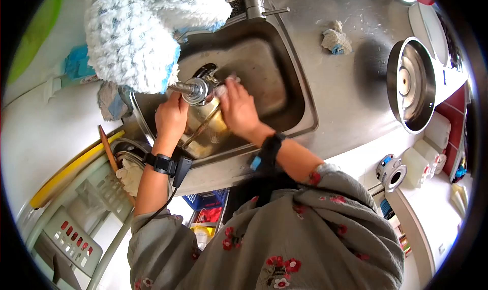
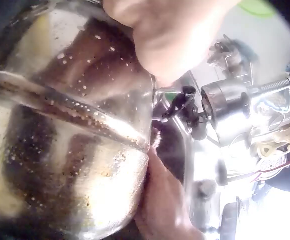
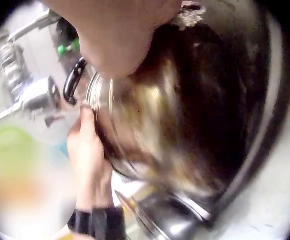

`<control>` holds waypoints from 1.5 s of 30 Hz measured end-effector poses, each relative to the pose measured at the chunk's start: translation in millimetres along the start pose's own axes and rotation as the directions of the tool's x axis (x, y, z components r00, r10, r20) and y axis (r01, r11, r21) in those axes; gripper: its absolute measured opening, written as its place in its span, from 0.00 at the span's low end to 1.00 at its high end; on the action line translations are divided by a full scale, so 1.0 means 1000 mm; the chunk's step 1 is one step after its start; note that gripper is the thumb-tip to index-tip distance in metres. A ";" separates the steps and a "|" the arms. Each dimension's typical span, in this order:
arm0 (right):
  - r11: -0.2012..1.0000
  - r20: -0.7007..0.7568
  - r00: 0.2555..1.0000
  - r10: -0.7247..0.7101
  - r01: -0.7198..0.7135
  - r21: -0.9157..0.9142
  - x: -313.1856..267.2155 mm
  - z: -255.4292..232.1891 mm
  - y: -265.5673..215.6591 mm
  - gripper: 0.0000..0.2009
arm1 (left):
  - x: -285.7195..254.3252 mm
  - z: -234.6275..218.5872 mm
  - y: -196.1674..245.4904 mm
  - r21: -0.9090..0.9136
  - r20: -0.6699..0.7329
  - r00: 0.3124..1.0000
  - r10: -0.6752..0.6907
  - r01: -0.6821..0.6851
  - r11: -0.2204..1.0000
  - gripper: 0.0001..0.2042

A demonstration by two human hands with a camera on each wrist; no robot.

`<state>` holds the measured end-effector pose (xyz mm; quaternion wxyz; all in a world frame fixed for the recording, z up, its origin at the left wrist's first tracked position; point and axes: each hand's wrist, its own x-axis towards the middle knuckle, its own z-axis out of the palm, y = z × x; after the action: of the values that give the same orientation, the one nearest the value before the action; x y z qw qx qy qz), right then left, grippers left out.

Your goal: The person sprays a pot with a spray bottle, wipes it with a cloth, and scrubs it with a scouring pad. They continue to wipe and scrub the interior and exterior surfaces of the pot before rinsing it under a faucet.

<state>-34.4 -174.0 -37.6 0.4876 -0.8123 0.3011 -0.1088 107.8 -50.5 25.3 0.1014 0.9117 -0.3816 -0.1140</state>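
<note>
You look to be at the scrubbing step, working over the outside of the steel pot (image 1: 216, 123). It sits tilted in the sink (image 1: 267, 69), near the wall closest to you, beneath the tap (image 1: 199, 92). Your left grip (image 1: 171, 118) clasps the pot at its rim, the thumb laid along the edge. Your right grip (image 1: 239, 107) seems to pinch a pale scrubber (image 3: 190, 15) against the pot's far side; blur hides just how your fingers lie round it.

The next move, as I judge it, calls for a firm left hold while your right works across the marked patches, then a turn of the pot to bring a fresh side under the scrubber. A rinse would fit only after that. Mind the slip: wet, curved steel could slide out of a loose hold, or knock the tap above.

As for the pot, it is rounded and shiny, with yellowish and dark brown reflections across its wall. In your left wrist view, pale drops and small brown specks dot the surface, thickest around a long ridge. A black handle (image 3: 74, 82) stands out by the rim. I cannot tell which specks are grime and which are suds.
</note>
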 end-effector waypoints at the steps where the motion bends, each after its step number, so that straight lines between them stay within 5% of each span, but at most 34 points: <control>1: 0.999 -0.081 0.996 -0.023 0.020 -0.044 0.008 0.006 0.011 0.20 | -0.001 -0.001 0.006 0.015 -0.010 1.000 0.002 -0.001 1.000 0.10; 4: 0.983 -0.063 0.996 0.061 -0.049 0.178 0.001 -0.001 0.015 0.15 | 0.002 -0.001 0.013 0.088 0.012 1.000 -0.016 0.015 0.996 0.10; 6: 0.967 -0.152 0.976 -0.158 0.184 0.177 -0.012 -0.004 0.005 0.14 | 0.006 0.002 0.007 0.113 0.025 1.000 -0.008 0.005 0.994 0.10; 8: 0.939 -0.056 0.954 -0.295 0.300 0.171 -0.023 -0.012 -0.018 0.17 | 0.011 0.004 0.005 0.075 0.035 0.998 -0.061 0.058 0.996 0.10; 10: 0.875 0.086 0.876 -0.474 0.459 0.156 -0.030 -0.013 -0.030 0.18 | 0.014 0.005 0.003 0.043 0.051 0.992 -0.115 0.112 0.993 0.11; 13: 0.639 0.081 0.634 -0.769 0.767 0.060 -0.026 -0.011 -0.035 0.14 | 0.011 0.004 0.002 -0.104 -0.033 0.995 -0.090 0.087 0.991 0.12; 16: 0.677 0.205 0.660 -0.723 0.736 0.018 -0.007 -0.022 -0.028 0.13 | 0.004 -0.004 0.019 -0.227 -0.159 0.979 -0.129 0.091 0.970 0.14; 17: 0.753 0.204 0.744 -0.636 0.656 -0.043 0.002 -0.026 -0.027 0.12 | -0.002 0.004 0.012 -0.221 -0.202 0.968 -0.147 0.101 0.970 0.17; 18: 0.772 0.057 0.773 -0.632 0.634 -0.045 0.011 -0.025 -0.026 0.12 | -0.010 0.004 0.021 -0.347 -0.138 0.949 -0.283 0.221 0.911 0.17; 20: 0.737 0.004 0.739 -0.674 0.672 -0.075 0.023 -0.026 -0.020 0.12 | -0.021 0.004 0.034 -0.504 -0.062 0.906 -0.418 0.333 0.797 0.17; 23: 0.874 -0.027 0.874 -0.486 0.485 -0.033 0.039 -0.028 -0.018 0.13 | -0.039 0.013 0.039 -0.434 -0.220 0.923 -0.316 0.198 0.879 0.14; 32: 0.658 0.219 0.637 -0.739 0.752 0.032 -0.026 -0.053 -0.004 0.22 | -0.057 0.020 0.040 -0.456 -0.253 0.935 -0.249 0.112 0.883 0.12; 40: 0.882 -0.007 0.890 -0.457 0.452 -0.136 0.052 -0.042 -0.014 0.15 | -0.056 0.034 0.047 -0.442 -0.316 0.931 -0.185 0.028 0.897 0.13; 43: 0.988 0.214 0.973 -0.089 0.113 -0.101 0.104 -0.024 0.008 0.14 | -0.060 0.030 0.044 -0.429 -0.276 0.939 -0.204 0.069 0.900 0.13; 45: 0.949 0.054 0.955 -0.291 0.295 -0.112 0.078 -0.025 -0.001 0.15 | -0.056 0.026 0.041 -0.450 -0.250 0.943 -0.218 0.086 0.889 0.13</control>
<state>15.9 -238.2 -33.4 0.4224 -0.8773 0.1741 -0.1468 34.6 -41.4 18.5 0.3473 0.9002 -0.2540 -0.0669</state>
